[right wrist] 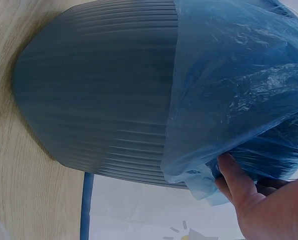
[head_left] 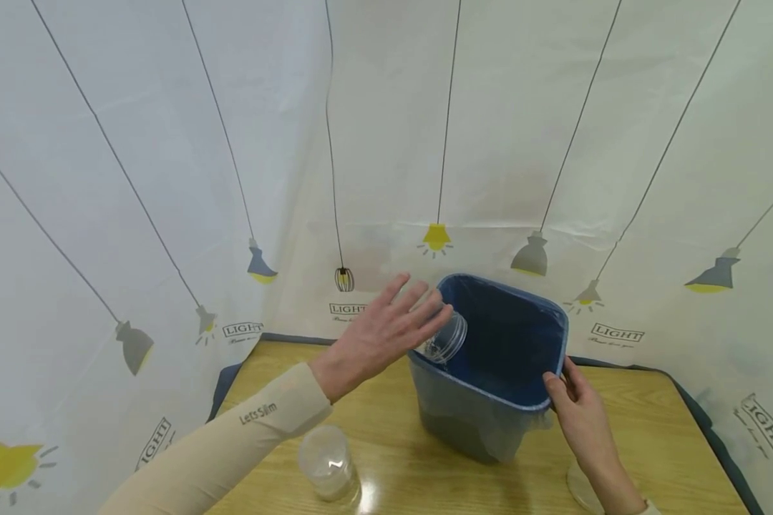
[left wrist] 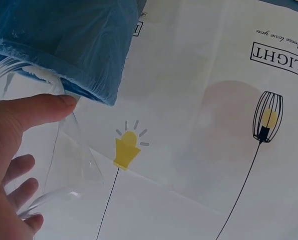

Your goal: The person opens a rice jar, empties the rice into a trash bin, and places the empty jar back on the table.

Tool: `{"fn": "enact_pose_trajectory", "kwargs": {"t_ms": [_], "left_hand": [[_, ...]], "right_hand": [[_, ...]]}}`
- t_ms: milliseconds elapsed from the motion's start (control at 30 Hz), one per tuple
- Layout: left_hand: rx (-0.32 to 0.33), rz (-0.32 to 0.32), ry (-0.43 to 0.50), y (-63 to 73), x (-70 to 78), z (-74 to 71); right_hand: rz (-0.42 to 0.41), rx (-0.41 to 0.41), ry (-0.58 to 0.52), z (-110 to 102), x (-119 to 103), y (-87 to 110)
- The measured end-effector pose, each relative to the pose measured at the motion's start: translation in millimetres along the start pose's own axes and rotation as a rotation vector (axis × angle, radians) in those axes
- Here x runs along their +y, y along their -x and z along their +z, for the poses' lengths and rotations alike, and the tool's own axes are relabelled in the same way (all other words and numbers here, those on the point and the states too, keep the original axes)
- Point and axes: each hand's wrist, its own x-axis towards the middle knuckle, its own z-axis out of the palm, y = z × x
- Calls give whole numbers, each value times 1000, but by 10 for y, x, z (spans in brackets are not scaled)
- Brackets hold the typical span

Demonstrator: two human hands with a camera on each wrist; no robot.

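Observation:
In the head view my left hand (head_left: 386, 332) grips a clear plastic jar (head_left: 451, 340), tipped with its mouth over the left rim of a grey bin (head_left: 457, 422). A blue plastic bag (head_left: 502, 343) lines the bin and folds over its rim. Some white material (left wrist: 41, 74) shows at the jar's mouth in the left wrist view, its kind unclear. My right hand (head_left: 586, 422) holds the bin's right rim, thumb on the outside, pinching the bag against it. The bin appears tilted slightly. Its bottom inside is too dark to make out.
A second clear container (head_left: 327, 461) with a whitish top stands on the wooden table (head_left: 650, 422), nearer the front left. Part of a round clear object (head_left: 580, 486) lies under the right forearm. White sheeting (head_left: 386, 143) printed with lamps hangs behind and at both sides.

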Motion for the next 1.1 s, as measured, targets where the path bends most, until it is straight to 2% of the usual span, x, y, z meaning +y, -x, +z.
{"fn": "enact_pose_trajectory", "kwargs": {"t_ms": [333,600,733,1100], "left_hand": [[-2,56,-167,1,47,-8],[23,54,-179,-19,87,-17],[5,46,-173,-12,83,-14],[17,51,-180,-7,92,46]], "right_hand": [[-1,7,9,6,-6,-1],[-25,27,8,23,-15,19],[-29,31,14,28,-26,21],[-2,5,-2,27,-12,-17]]}}
